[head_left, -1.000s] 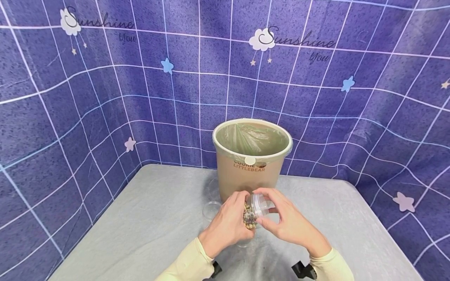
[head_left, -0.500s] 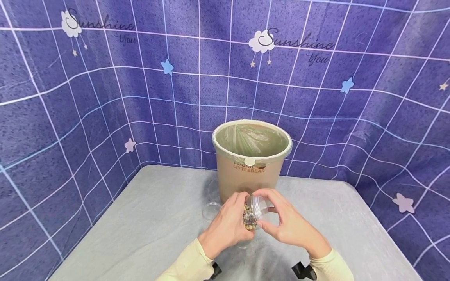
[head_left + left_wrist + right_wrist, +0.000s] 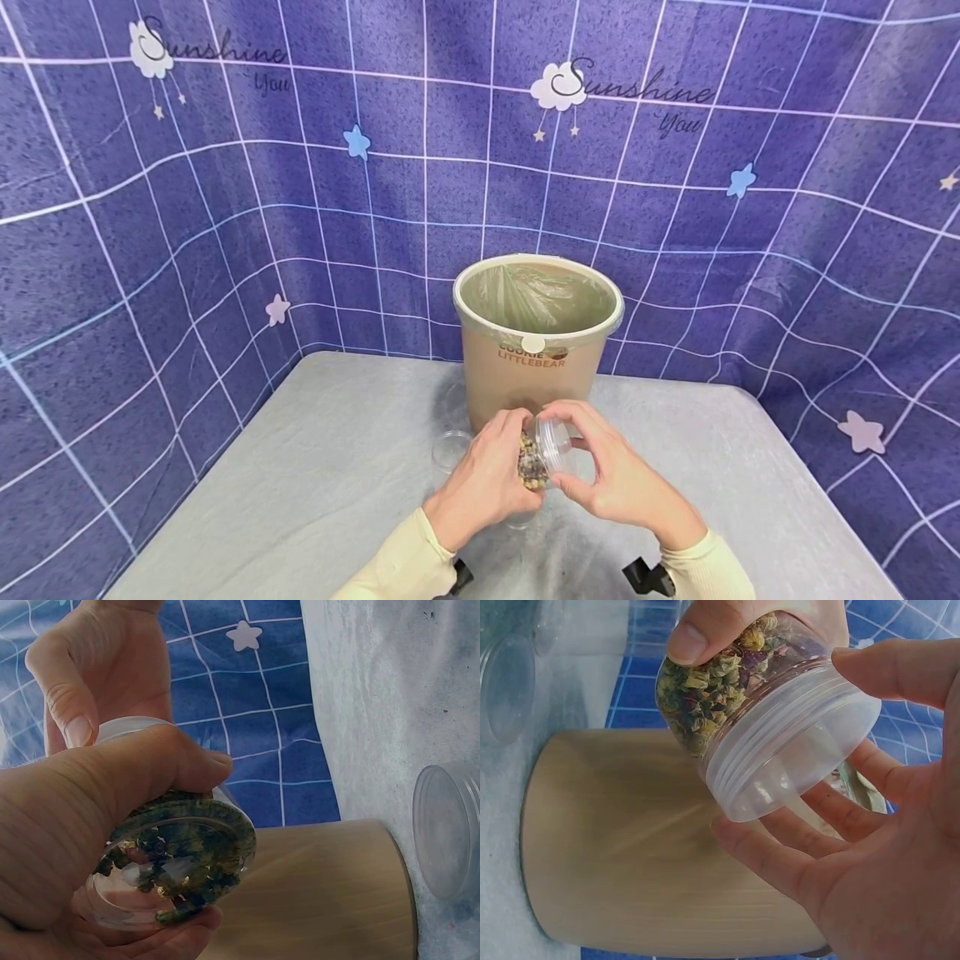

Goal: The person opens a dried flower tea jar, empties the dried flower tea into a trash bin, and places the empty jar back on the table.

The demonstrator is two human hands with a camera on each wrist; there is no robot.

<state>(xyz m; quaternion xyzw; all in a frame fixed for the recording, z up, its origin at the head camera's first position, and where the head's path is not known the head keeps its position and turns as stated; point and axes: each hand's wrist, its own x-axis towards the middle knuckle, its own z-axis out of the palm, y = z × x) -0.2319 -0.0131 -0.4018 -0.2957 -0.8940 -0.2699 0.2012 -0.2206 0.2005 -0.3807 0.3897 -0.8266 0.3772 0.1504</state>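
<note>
In front of the bin, my left hand (image 3: 483,479) grips a clear plastic jar (image 3: 531,471) lying on its side in the air. Dried flowers (image 3: 712,686), yellow and purple, fill part of it. The jar's ridged, translucent lid (image 3: 791,742) faces right, and my right hand (image 3: 622,475) holds it between thumb and fingertips. In the right wrist view the lid sits against the jar's mouth. The left wrist view shows the jar's round base (image 3: 180,862), with the left thumb across its side. Part of the jar is hidden behind the left hand.
A beige bin (image 3: 532,383) with a green liner bag (image 3: 540,296) stands just behind the hands. One clear round plastic piece (image 3: 452,451) lies left of them on the grey table (image 3: 337,467); another (image 3: 520,522) is partly hidden below. A blue gridded curtain (image 3: 390,200) surrounds the table.
The right thumb and fingertips have shifted very slightly on the lid. Both hands and the jar otherwise keep their place.
</note>
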